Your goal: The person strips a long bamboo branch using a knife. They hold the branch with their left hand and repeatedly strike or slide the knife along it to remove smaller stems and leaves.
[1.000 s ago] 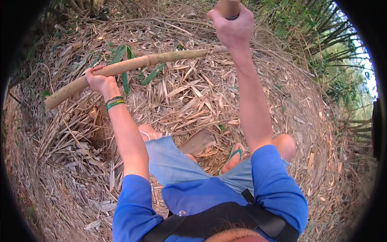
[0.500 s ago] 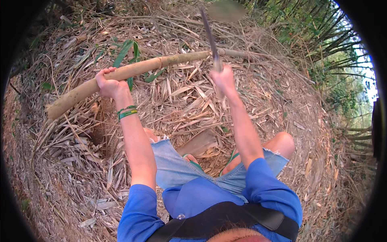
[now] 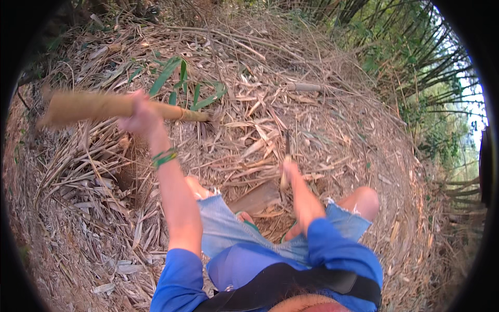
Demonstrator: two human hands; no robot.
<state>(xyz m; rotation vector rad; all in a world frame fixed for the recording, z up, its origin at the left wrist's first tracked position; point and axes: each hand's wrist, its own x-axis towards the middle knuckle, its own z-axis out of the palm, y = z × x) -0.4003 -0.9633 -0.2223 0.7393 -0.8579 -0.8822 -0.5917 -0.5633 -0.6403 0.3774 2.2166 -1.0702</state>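
My left hand (image 3: 139, 114) is wrapped round a tan bamboo pole (image 3: 93, 106), which lies crosswise on the left and is blurred at its thick left end. The pole's thin right end meets the leaf litter just beyond some green bamboo leaves (image 3: 167, 75). Closer to me, my right hand (image 3: 292, 171) is closed round the pale handle of a machete (image 3: 287, 148). Its dark blade points away from me, seen nearly edge-on, and is apart from the pole. A short length of bamboo (image 3: 304, 87) lies on the litter farther off.
Dry bamboo leaves and sticks (image 3: 244, 140) cover the ground. Between my sandalled feet (image 3: 249, 221) and the litter lies a broad brown piece of bamboo sheath or wood (image 3: 255, 196). Green bamboo stalks (image 3: 442, 78) stand at the far right.
The pole, longer before, has swung left and nearer, its right end now short. A separate piece lies where its far part was. My right hand has brought the machete down toward me.
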